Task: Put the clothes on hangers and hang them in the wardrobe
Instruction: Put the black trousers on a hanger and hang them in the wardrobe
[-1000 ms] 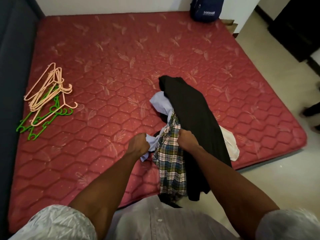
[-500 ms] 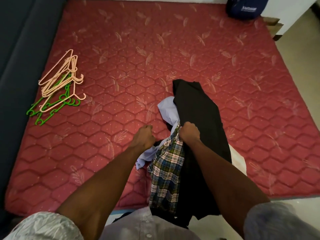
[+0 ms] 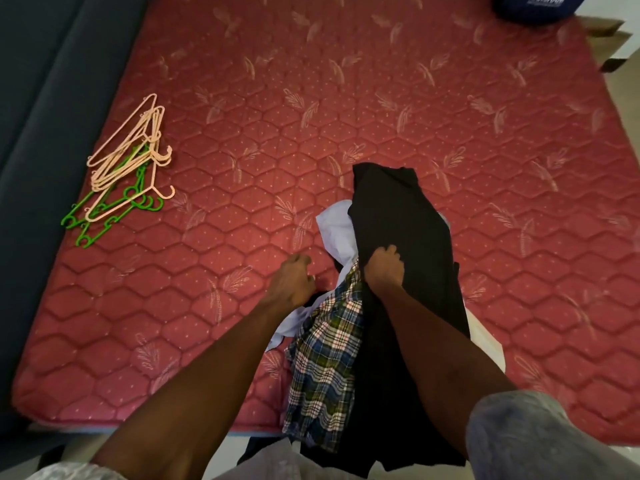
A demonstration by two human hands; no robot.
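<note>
- Head cam, nearest edge: pale grey sleeves [image 3: 540, 434] at 5 and 7 o'clock, both forearms reaching fwd over the mattress edge.
- Clothes pile sits at approx 5–6 o'clock of frame centre, on the near edge of the red quilted mattress [image 3: 346, 98]; lower end of pile hangs off the edge toward the person.
- Plaid shirt [image 3: 325, 368] (blue/green/white check) lies along the left side of the pile, running from the right hand down to the mattress edge.
- Black garment [image 3: 401, 230] is on top, long, runs from the near edge up to just past frame centre; covers most of the pile.
- Light blue shirt [image 3: 337, 233] pokes out at 9 o'clock of the black garment; another bit shows under the left wrist. White cloth [image 3: 485, 337] peeks out at 3 o'clock of the pile.
- Right hand [image 3: 384, 268]: fingers curled and clamped on the fabric where plaid shirt meets black garment, knuckles up.
- Left hand [image 3: 294, 282]: just beside the pile at its 9 o'clock, fingers curled under in a loose fist. Palm side hidden, so can't tell whether it has any cloth in it; light blue fabric lies right by the wrist.
- Hangers [image 3: 128, 161]: heap of peach and green plastic ones at 9–10 o'clock, well apart from the clothes, near the mattress's left edge, peach stacked over green.
- Dark blue-grey surface [image 3: 41, 133] runs along the far left side.
- Far end, 1 o'clock: blue bag [image 3: 533, 8] w/ white lettering at the mattress's top corner, partly cut off.
</note>
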